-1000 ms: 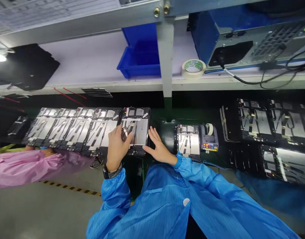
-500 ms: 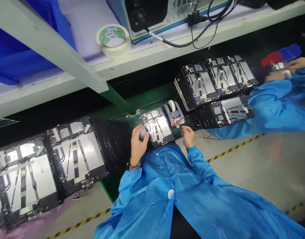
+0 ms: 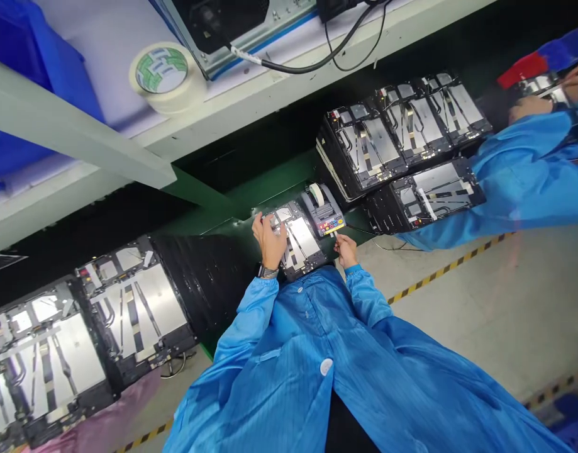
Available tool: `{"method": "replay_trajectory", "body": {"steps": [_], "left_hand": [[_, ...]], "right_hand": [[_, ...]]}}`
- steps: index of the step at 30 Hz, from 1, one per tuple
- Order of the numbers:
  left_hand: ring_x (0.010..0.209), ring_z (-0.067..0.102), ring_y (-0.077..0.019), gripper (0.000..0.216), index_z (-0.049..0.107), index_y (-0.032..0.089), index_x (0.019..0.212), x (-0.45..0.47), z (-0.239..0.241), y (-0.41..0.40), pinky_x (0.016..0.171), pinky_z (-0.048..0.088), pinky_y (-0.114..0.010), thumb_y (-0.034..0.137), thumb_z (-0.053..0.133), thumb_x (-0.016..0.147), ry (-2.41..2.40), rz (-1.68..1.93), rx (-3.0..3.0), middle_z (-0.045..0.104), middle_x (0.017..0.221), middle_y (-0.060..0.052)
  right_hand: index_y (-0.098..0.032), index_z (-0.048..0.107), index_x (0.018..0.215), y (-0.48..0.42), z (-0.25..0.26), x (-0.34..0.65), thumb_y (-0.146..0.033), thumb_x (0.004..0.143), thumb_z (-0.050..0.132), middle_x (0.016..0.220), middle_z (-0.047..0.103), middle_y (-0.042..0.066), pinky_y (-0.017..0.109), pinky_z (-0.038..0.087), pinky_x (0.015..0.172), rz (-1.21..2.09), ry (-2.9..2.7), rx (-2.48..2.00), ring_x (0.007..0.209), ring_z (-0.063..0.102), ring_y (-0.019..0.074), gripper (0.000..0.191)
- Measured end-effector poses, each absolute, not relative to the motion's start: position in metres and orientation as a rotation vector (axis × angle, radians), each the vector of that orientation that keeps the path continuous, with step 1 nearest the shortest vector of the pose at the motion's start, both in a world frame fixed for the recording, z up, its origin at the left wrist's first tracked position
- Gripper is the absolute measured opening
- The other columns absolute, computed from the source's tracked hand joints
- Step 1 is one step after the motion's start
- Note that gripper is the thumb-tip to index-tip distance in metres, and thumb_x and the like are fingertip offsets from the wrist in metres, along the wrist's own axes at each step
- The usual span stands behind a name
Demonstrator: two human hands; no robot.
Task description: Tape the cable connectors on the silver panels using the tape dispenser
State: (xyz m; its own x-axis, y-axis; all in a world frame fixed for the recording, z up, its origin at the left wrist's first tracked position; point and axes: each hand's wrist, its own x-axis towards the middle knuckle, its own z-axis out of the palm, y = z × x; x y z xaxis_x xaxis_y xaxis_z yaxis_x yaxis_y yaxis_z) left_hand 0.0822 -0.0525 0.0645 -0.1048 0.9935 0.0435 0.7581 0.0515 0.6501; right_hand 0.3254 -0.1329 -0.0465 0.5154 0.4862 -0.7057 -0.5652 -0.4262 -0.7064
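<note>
A tablet-like device part (image 3: pixel 302 236), with a silver plate, black frame and flat cables, lies in front of me. My left hand (image 3: pixel 271 244) is over its upper left part, fingers and thumb apart; whether the fingertips press on it I cannot tell. To the right of the part stands a grey tape dispenser (image 3: pixel 324 211) with a roll of pale tape and coloured buttons. At its front edge, a short strip of tape (image 3: pixel 333 234) sticks out. My right hand (image 3: pixel 346 250) is closed in a pinch on the strip's end.
Stacked device parts (image 3: pixel 133 308) stand at left, and more stacks (image 3: pixel 364 148) at right. Beside those, a co-worker's blue sleeve (image 3: pixel 519 170) reaches in. Overhead, a white shelf (image 3: pixel 251 119) holds a masking tape roll (image 3: pixel 168 78) and a computer case (image 3: pixel 222 31).
My right hand has moved to the dispenser's front and pinches the tape strip. My left hand has come further over the device part. The whole view has shifted slightly.
</note>
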Motion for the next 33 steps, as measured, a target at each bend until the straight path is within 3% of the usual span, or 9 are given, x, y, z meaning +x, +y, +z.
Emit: {"method": "replay_trajectory", "body": {"steps": [3,8,15,23,28,33], "left_hand": [[0.154,0.038,-0.0364,0.036,0.062,0.021,0.129,0.094,0.069,-0.039,0.127,0.031,-0.055,0.024,0.065,0.093,1.903,0.678,1.785,0.045,0.158,-0.019],[0.153,0.037,-0.0375,0.025,0.063,0.022,0.118,0.113,0.073,-0.023,0.125,0.03,-0.058,0.029,0.068,0.094,1.876,0.592,1.836,0.048,0.155,-0.019],[0.144,0.046,-0.035,0.006,0.068,0.023,0.099,0.117,0.065,-0.016,0.122,0.033,-0.054,0.028,0.067,0.096,1.835,0.496,1.937,0.058,0.144,-0.016],[0.14,0.048,-0.0343,0.007,0.072,0.024,0.097,0.115,0.06,-0.009,0.12,0.035,-0.054,0.023,0.066,0.094,1.778,0.482,1.962,0.06,0.142,-0.014],[0.14,0.048,-0.034,0.008,0.072,0.024,0.088,0.113,0.063,-0.009,0.118,0.038,-0.053,0.021,0.065,0.093,1.775,0.45,1.976,0.061,0.142,-0.013],[0.14,0.048,-0.034,0.01,0.072,0.023,0.088,0.113,0.067,-0.009,0.119,0.038,-0.054,0.018,0.064,0.093,1.79,0.435,1.965,0.06,0.141,-0.013]], "right_hand": [[-0.018,0.065,0.089,-0.135,-0.051,0.32,-0.027,0.079,0.079,0.068,0.065,-0.006,0.014,0.044,0.045,1.083,0.141,-1.644,0.055,0.056,0.0065,0.019],[-0.02,0.056,0.093,-0.12,-0.059,0.307,-0.012,0.074,0.081,0.073,0.069,-0.004,0.018,0.057,0.056,1.068,0.262,-1.623,0.063,0.066,0.0092,0.032],[-0.023,0.048,0.091,-0.124,-0.053,0.305,-0.01,0.075,0.078,0.067,0.063,-0.009,0.015,0.053,0.049,1.04,0.35,-1.649,0.053,0.059,0.0068,0.036],[-0.024,0.047,0.104,-0.122,-0.045,0.304,-0.021,0.076,0.083,0.074,0.067,-0.008,0.019,0.057,0.054,1.047,0.285,-1.631,0.063,0.067,0.0101,0.045],[-0.024,0.046,0.099,-0.106,-0.048,0.298,-0.019,0.074,0.083,0.067,0.061,-0.01,0.017,0.052,0.05,1.001,0.281,-1.677,0.055,0.058,0.0083,0.045],[-0.024,0.048,0.106,-0.115,-0.041,0.295,-0.025,0.077,0.081,0.069,0.058,-0.011,0.019,0.048,0.048,0.915,0.212,-1.74,0.052,0.053,0.0081,0.044]]}}
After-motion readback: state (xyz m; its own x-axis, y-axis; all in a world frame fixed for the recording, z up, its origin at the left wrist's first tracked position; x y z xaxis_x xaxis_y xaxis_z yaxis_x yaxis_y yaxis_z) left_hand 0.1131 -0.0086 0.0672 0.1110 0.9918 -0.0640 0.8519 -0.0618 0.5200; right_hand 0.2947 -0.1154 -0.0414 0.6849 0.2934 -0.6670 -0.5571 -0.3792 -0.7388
